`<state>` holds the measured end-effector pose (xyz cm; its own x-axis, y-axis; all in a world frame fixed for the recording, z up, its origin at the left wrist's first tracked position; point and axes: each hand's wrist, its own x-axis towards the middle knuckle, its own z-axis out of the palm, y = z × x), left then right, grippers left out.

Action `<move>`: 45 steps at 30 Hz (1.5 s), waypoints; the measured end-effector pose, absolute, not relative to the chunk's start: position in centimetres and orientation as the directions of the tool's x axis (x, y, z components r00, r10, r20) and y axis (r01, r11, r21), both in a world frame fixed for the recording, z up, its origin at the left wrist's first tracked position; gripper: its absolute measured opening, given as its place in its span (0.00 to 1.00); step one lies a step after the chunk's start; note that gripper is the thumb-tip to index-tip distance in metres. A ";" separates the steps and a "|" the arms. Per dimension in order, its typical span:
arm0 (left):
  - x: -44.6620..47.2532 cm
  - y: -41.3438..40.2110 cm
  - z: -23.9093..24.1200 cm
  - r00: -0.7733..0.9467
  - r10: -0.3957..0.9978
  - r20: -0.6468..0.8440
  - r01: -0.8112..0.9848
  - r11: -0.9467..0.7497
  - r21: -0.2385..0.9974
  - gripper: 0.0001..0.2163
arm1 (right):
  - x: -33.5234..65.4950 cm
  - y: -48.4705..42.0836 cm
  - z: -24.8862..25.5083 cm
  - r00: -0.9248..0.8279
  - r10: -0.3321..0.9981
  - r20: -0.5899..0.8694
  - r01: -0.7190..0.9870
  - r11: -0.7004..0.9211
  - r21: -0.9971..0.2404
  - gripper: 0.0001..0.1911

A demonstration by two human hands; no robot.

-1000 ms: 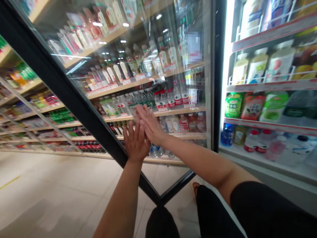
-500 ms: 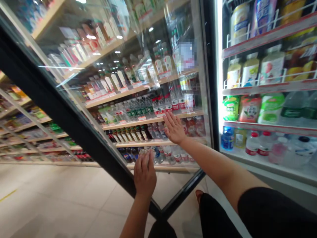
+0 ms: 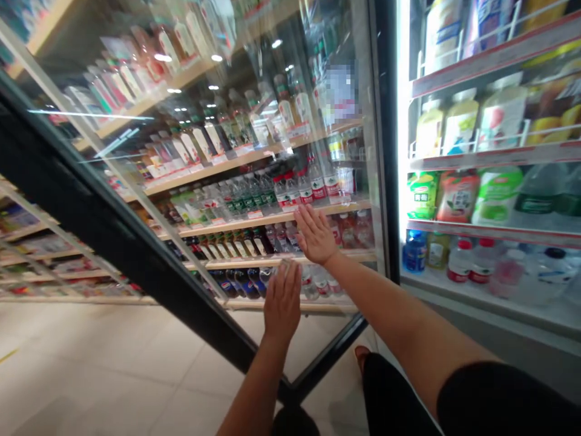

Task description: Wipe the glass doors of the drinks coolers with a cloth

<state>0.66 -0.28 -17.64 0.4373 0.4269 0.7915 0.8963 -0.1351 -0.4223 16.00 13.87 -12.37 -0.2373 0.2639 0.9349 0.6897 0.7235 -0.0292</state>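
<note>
A glass cooler door [image 3: 313, 339] with a black frame stands swung open in front of me. My right hand [image 3: 316, 235] lies flat against its pane with the fingers stretched out, holding nothing visible. Lower and to the left, my left hand [image 3: 282, 303] is raised at the pane, fingers extended and close together, its back towards me. A pale patch shows at the left fingertips; whether it is a reflection or a thing I cannot make out. Through the pane, shelves of bottled drinks [image 3: 245, 197] are visible behind both hands.
To the right is the lit cooler [image 3: 494, 227] with bottles and pouches on its shelves. Red-capped water bottles [image 3: 460, 260] stand on its bottom shelf. The door's black edge [image 3: 149, 260] runs diagonally on the left, above the tiled floor [image 3: 113, 369]. More store shelves [image 3: 54, 254] line the far left.
My left hand has moved right and slightly up across the pane, closer to my right hand. The right hand stays almost in place on the glass. The view has shifted slightly.
</note>
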 end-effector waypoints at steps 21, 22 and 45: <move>-1.0 -0.9 -17.8 0.451 0.454 0.768 0.889 -0.153 -0.432 0.31 | 15.2 14.9 -12.8 -0.180 0.135 0.974 0.742 0.669 0.045 0.29; -1.4 -0.9 -15.7 0.394 0.427 0.814 0.916 -0.109 -0.386 0.31 | 15.2 14.9 -12.8 -0.178 0.119 0.977 0.748 0.662 0.056 0.29; -2.0 -0.1 -14.8 0.301 0.332 0.894 0.952 -0.051 -0.301 0.33 | 14.7 15.3 -12.8 -0.171 0.129 0.977 0.769 0.637 0.050 0.30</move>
<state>-2.00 -0.13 -14.80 0.3010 0.3318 0.8941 0.9521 -0.0515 -0.3014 14.73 15.31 -12.76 -0.1707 0.1289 0.9769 0.7692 0.6370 0.0504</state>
